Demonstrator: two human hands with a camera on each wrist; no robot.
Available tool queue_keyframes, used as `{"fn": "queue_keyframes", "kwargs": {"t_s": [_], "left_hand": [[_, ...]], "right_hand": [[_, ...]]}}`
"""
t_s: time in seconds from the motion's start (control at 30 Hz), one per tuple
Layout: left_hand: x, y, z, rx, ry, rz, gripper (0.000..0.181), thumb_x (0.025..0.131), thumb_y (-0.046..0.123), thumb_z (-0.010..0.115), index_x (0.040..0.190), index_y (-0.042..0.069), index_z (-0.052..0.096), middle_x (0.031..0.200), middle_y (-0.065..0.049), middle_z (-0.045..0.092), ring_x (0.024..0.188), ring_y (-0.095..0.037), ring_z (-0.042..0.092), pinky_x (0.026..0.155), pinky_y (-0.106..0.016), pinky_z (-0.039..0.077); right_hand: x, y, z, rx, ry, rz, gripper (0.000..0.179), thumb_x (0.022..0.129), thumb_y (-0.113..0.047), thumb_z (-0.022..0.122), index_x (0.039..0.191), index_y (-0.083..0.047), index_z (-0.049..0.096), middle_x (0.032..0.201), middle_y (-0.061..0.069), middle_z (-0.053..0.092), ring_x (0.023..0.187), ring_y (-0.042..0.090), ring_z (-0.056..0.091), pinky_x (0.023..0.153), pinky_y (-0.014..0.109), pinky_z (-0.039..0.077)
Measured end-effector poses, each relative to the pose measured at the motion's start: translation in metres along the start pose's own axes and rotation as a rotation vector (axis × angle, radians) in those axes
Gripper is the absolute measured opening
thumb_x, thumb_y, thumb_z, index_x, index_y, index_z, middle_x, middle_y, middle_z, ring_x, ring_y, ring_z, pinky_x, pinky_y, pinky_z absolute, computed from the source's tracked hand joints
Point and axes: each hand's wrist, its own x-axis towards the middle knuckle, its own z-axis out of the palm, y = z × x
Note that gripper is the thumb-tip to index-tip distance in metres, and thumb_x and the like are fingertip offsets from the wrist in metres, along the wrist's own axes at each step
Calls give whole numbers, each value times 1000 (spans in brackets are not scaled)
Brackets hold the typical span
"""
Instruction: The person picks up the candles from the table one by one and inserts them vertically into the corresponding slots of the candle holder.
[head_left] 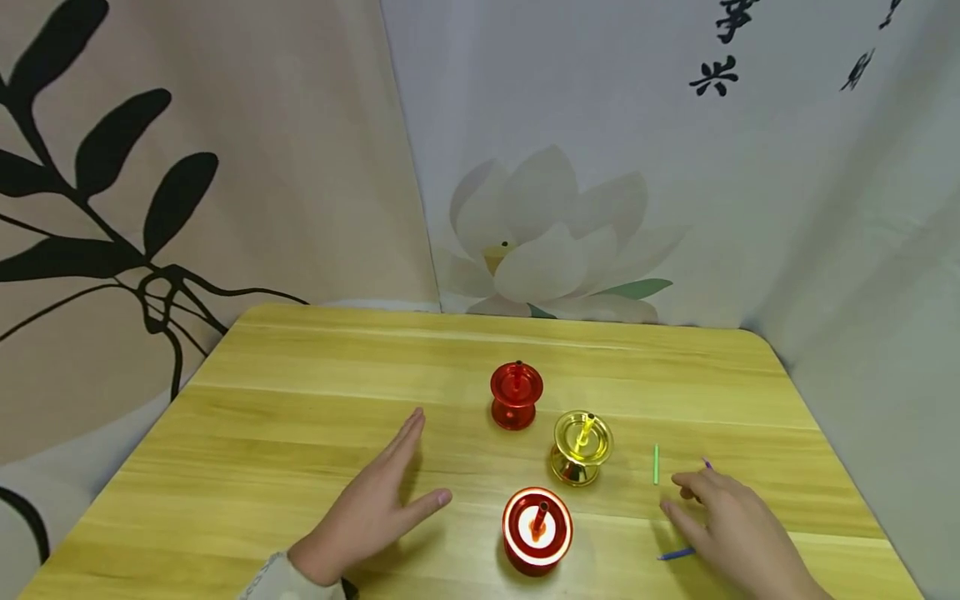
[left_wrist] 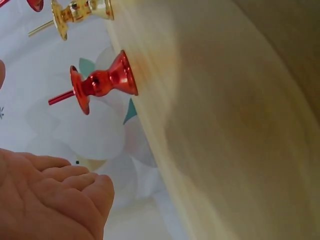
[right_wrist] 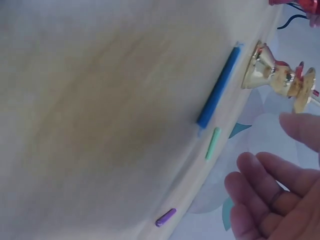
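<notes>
My left hand [head_left: 371, 504] hovers over the table left of the candle holders, fingers straight, thumb spread, nothing held. At the right, my right hand [head_left: 738, 529] has loosely bent, empty fingers above the thin candles. Partly under it in the head view lies a blue candle [head_left: 677, 553]; the right wrist view shows its whole length, wick at the end. A short green candle [head_left: 656, 464] lies beyond the fingertips, and a purple candle [right_wrist: 165, 217] is mostly hidden by the hand in the head view. Between the hands stands a gold candle holder [head_left: 582, 450], upright with a centre spike.
A red candle holder [head_left: 516, 396] stands farther back, and another red candle holder [head_left: 537, 531] sits near the front, its dish shining brightly. The wooden table [head_left: 300, 367] meets a printed curtain [head_left: 570, 100] along its back edge.
</notes>
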Motion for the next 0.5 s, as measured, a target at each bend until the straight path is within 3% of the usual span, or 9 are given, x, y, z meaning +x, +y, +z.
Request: {"fn": "queue_keyframes", "kwargs": {"t_s": [0.13,0.3,0.37,0.5], "left_hand": [[5,-3,4,-70,0,-43,100,89,51,72,161,7,17,165,-6,15,148,-29,25,118,-48,26],[11,-5,7,-165,-26,-138,103,87,52,74,161,11,16,166,-8,16,149,-31,23,119,-52,24],[14,-5,9,-198,-30,-161,103,87,53,74,162,13,16,166,-10,17,149,-33,23,119,-53,24],[21,-4,12,-245,-27,-179,103,86,49,77,162,14,17,165,-10,20,148,-34,25,118,-55,26]], "right_hand": [[11,2,4,2,-6,5,23,87,-24,80,101,-6,75,90,-1,70,90,28,70,77,47,59],[25,3,8,-14,-111,75,21,90,-25,76,99,-6,76,85,-5,67,77,13,64,69,38,59],[30,4,10,-19,-151,105,20,90,-25,75,96,-6,76,83,-5,67,75,12,63,69,40,58],[38,6,13,-38,-197,137,19,92,-23,71,77,-12,69,68,-6,57,62,12,51,57,36,49]]}}
